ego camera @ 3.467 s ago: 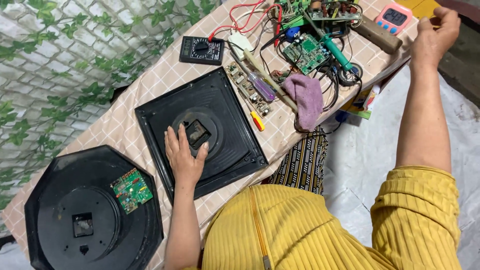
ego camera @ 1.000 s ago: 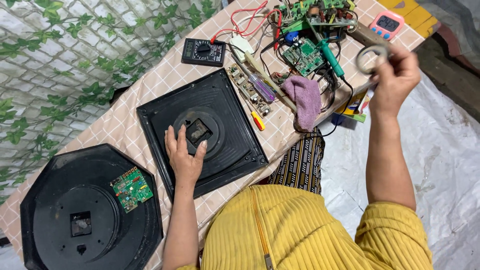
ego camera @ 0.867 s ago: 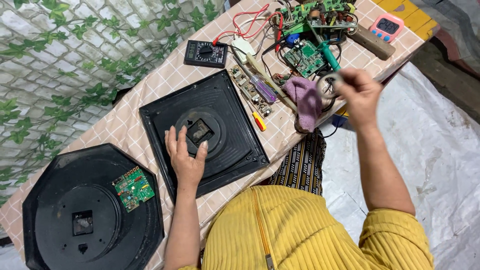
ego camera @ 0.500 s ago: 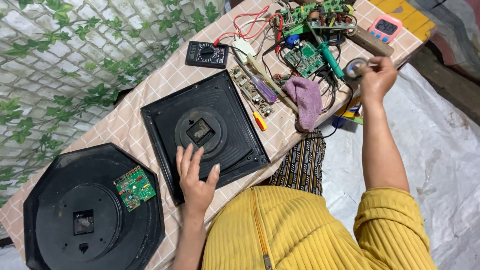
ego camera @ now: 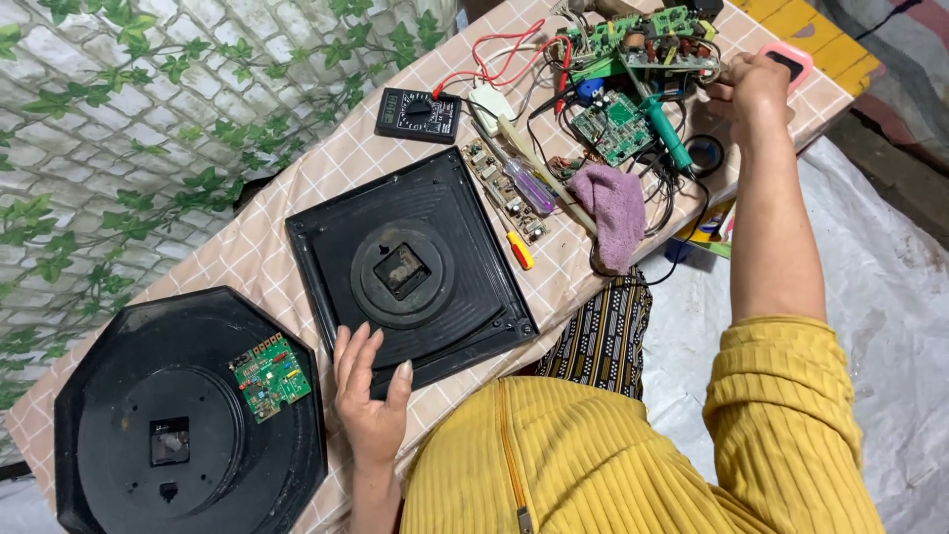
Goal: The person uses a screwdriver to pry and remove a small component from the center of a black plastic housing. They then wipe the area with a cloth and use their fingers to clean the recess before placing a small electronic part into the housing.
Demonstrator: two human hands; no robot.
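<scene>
A square black plastic clock back (ego camera: 410, 272) lay mid-table. Left of it sat an octagonal black plastic clock back (ego camera: 148, 435) bearing a small green circuit board (ego camera: 271, 376). Beyond lay a black multimeter (ego camera: 417, 115); right, a crumpled purple cloth (ego camera: 615, 210).

Table (ego camera: 247, 252) with pink checked cloth. On it: big black eight-sided clock back (ego camera: 188, 425), black square clock back (ego camera: 410, 267), black meter (ego camera: 417, 115), purple-handled screwdriver (ego camera: 529, 185), purple rag (ego camera: 615, 210), green circuit boards (ego camera: 608, 121), tangled wires (ego camera: 504, 59).
</scene>
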